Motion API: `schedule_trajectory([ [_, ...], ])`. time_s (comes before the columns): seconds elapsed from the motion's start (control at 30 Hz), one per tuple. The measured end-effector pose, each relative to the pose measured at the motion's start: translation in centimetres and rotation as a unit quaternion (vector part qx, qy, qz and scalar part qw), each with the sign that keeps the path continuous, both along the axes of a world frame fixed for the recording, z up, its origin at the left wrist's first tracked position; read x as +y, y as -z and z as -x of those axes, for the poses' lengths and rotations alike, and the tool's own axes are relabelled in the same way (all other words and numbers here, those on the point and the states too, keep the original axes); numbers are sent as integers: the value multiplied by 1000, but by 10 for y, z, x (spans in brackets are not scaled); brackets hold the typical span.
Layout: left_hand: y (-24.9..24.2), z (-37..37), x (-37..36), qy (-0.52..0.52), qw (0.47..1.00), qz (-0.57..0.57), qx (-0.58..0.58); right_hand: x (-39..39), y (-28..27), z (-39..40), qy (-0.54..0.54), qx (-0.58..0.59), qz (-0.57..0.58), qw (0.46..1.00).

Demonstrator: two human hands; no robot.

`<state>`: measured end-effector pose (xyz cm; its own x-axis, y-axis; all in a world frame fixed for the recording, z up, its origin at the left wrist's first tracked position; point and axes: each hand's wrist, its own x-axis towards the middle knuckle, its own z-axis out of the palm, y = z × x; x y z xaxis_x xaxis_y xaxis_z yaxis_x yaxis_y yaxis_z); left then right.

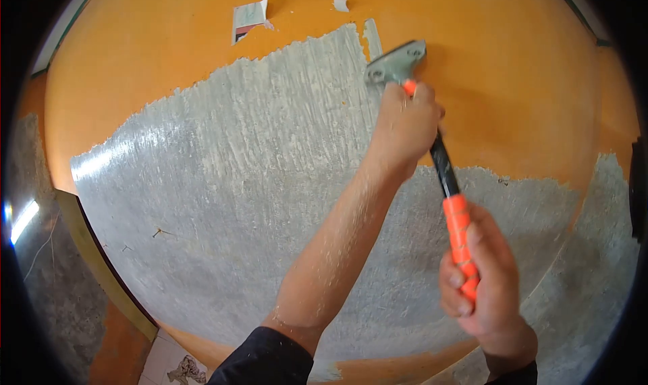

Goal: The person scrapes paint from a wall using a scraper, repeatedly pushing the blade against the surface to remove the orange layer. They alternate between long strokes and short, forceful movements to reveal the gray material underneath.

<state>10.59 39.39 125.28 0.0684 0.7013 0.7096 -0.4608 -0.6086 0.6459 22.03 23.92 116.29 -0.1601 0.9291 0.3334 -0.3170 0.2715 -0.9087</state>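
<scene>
Dark sleeves (263, 358) lie closest to us, rolled back from our forearms, with pale flecks scattered over the left forearm (324, 263). Our right hand (491, 273) comes next, its grip closed around the orange handle (460, 233) at the lower end of the scraper (442, 165). Our left hand (410, 118) is farther up the scraper, its grip wrapped around the upper shaft, just below the wide metal head (396, 64). We hold the scraper at a slant against the wall, its head toward the top and leaning slightly left; we cannot tell whether the blade edge touches the surface.

Behind the scraper and to its left spreads a rough grey area (256, 162), streaked near the top and ragged along its upper edge. Orange paint (520, 94) covers the wall above and to the right of the scraper head. Left of the head and higher up, we see a torn printed paper (250, 19) and a small pale scrap (341, 5). Far down to the scraper's left, a crumpled patterned thing (187, 369) lies on the pale floor (162, 354).
</scene>
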Motion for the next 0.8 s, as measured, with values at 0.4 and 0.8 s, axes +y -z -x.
schedule_trajectory([
  [0.4,44,-13,-8,11,999,29,15,0,38,-21,43,-45,21,998],
  [0.8,39,-22,1,123,990,-7,-73,-2,29,-20,22,-26,35,999],
])
